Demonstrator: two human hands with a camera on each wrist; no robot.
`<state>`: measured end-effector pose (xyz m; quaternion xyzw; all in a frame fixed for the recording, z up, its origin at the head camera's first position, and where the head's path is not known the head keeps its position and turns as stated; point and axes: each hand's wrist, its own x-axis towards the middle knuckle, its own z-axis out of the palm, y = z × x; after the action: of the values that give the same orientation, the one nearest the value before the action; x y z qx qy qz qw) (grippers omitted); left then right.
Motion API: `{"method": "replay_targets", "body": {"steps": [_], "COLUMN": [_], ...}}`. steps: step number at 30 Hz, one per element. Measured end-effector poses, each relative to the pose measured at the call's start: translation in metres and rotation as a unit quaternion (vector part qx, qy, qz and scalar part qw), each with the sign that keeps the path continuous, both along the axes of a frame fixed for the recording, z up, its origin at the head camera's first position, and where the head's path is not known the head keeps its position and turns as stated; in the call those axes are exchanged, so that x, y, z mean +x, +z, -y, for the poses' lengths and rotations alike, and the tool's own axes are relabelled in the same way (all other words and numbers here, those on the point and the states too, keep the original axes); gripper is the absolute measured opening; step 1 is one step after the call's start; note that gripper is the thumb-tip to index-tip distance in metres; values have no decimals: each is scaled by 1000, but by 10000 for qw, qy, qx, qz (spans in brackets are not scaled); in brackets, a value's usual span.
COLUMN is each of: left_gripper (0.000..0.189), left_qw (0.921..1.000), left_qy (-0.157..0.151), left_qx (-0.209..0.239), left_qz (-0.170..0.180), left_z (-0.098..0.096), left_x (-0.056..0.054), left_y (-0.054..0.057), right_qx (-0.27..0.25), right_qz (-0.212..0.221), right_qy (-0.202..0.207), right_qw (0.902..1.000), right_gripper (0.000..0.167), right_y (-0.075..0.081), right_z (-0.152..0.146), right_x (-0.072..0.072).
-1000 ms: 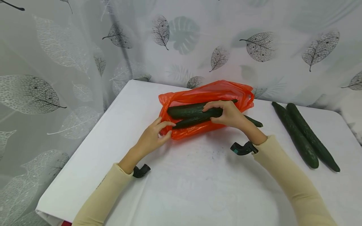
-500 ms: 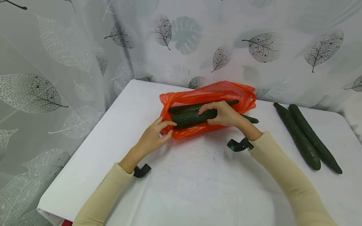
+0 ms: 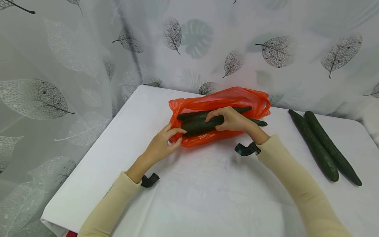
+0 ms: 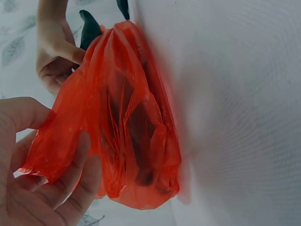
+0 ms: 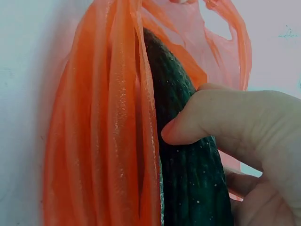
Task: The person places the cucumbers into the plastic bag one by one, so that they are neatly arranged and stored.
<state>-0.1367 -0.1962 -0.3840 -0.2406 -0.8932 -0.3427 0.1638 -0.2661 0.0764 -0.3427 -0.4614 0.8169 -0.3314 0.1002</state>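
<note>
We've L hand (image 3: pixel 160 146) pinching bag (image 3: pixel 196 141) at 12 o'clock on desk (image 3: pixel 192 191), R hand (image 3: pixel 233 120) gripping cuke (image 3: pixel 193 128) inside; we'd best hold bag wide & slide cuke lengthwise, w/o snagging.

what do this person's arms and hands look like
The left sleeve and right sleeve are long and pale beige; the left has a faint dark marking, too small to read. Each wrist bears a bent black piece, the right one with a teal patch. The left hand and right hand wear no gloves.
</note>
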Motion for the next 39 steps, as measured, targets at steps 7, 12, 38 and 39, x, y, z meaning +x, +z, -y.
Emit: {"method": "replay_targets", "body": {"steps": [7, 12, 38, 39], "left_gripper": [23, 23, 24, 24], "left_qw": [10000, 10000, 9999, 9999], "left_qy": [-26, -48, -14, -9], "left_qx": [35, 6, 89, 87], "left_qz": [-60, -27, -113, -111], "left_z": [0, 0, 1, 1], "left_x": [1, 0, 1, 1], "left_y": [0, -1, 3, 3], "right_qx": [159, 330, 44, 20], "right_qz": [-74, -40, 110, 105], "right_qy": [331, 503, 466, 437], "right_qw": [9993, 9982, 9988, 9990], "right_gripper": [34, 34, 29, 28], "right_y": [1, 0, -19, -20], "right_z": [10, 17, 9, 8], "right_x": [-1, -2, -13, -13]}}
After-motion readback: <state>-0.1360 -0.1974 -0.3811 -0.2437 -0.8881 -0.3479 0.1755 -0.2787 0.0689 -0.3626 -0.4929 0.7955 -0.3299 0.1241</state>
